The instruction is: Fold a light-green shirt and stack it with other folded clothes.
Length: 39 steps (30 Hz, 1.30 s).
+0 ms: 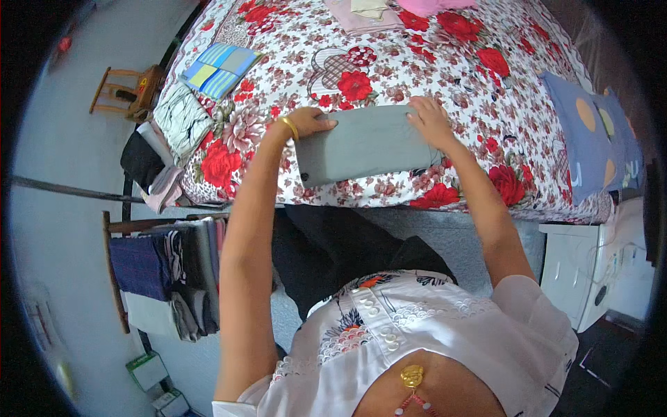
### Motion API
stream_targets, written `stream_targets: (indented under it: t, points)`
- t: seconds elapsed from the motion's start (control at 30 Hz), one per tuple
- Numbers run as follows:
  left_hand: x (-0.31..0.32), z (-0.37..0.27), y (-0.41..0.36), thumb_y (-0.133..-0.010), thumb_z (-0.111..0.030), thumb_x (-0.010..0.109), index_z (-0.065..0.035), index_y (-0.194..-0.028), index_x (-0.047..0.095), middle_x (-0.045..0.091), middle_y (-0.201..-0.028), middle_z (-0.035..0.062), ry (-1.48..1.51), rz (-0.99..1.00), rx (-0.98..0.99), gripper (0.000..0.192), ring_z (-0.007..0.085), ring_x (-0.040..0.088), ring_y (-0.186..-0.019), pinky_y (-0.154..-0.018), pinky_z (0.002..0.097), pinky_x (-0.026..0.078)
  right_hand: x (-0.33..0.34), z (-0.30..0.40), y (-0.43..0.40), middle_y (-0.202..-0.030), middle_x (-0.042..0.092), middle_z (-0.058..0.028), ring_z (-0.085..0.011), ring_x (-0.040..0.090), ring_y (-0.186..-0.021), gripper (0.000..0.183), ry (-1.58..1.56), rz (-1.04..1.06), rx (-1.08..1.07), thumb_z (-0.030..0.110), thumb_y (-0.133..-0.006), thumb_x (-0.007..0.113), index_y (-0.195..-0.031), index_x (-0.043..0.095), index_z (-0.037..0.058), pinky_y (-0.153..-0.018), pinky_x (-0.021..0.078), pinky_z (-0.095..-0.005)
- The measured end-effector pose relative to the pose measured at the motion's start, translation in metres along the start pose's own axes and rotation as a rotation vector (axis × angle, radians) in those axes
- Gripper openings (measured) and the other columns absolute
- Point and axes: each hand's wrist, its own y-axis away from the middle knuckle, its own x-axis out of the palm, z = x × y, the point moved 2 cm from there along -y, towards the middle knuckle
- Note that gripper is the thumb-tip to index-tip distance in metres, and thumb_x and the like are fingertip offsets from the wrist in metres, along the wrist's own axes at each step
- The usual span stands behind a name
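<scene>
A folded grey cloth [365, 146], seemingly a garment, lies flat near the front edge of a bed with a floral bedspread [396, 190]. My left hand [311, 123] is at its upper left corner, thumb on top and the fingers partly hidden under or behind the fabric. At the upper right corner rests my right hand [430, 122], fingers spread over the cloth's edge. Left of them on the bed lie a folded blue, yellow and grey striped cloth [219, 70] and a folded white cloth with dark lines [182, 120].
Black, grey and pink clothes [141, 160] sit at the bed's left corner. Below stands a wooden rack [117, 276] hung with clothes. A wooden chair [125, 94] is beyond. Blue pillows [589, 130] lie right, above a white cabinet [570, 266]. Pink cloths [365, 18] lie at the far side.
</scene>
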Motion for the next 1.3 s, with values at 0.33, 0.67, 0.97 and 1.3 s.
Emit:
stream_targets:
  t: [0.33, 0.67, 0.97, 1.3]
  points:
    - [-0.041, -0.021, 0.039, -0.047, -0.037, 0.079, -0.0030, -0.111, 0.044, 0.055, -0.099, 0.0159, 0.135, 0.186, 0.108, 0.080, 0.0283, 0.053, -0.091, -0.078, 0.0366, 0.043, -0.091, 0.046, -0.015, -0.084, 0.050, -0.0028, -0.0108, 0.046, -0.081, 0.038, -0.622, 0.335, -0.084, 0.013, -0.063, 0.061, -0.098, 0.050, 0.0051, -0.072, 0.0376, -0.0251]
    - [-0.021, -0.044, 0.105, -0.072, -0.007, 0.045, -0.0125, -0.108, 0.045, 0.047, -0.076, 0.0042, -0.704, -1.020, 0.424, 0.036, 0.0204, 0.048, -0.075, -0.073, 0.0362, 0.036, -0.099, 0.085, 0.009, -0.086, 0.049, -0.0094, -0.0276, 0.047, -0.087, 0.027, 0.046, -0.356, -0.532, 0.001, -0.057, 0.054, -0.082, 0.047, 0.0064, -0.079, 0.0358, -0.0387]
    - [0.059, -0.012, 0.184, -0.065, -0.006, 0.059, -0.0111, -0.098, 0.054, 0.050, -0.095, 0.0071, -0.400, -0.978, 0.271, 0.034, 0.0201, 0.048, -0.091, -0.083, 0.0406, 0.033, -0.053, 0.085, 0.080, -0.090, 0.047, -0.0088, -0.0259, 0.046, -0.092, 0.024, -0.014, -0.222, -0.458, -0.001, -0.061, 0.049, -0.084, 0.050, 0.0050, -0.084, 0.0315, -0.0393]
    - [0.079, 0.001, 0.153, -0.077, -0.018, 0.060, 0.0000, -0.074, 0.057, 0.054, -0.059, 0.0012, 0.648, -1.085, -0.097, 0.019, 0.0053, 0.049, -0.054, -0.050, 0.0204, 0.039, -0.032, 0.103, 0.064, -0.082, 0.049, -0.0118, -0.0295, 0.046, -0.080, 0.012, -0.175, -0.277, -0.256, 0.003, -0.069, 0.052, -0.081, 0.050, 0.0028, -0.072, 0.0379, -0.0381]
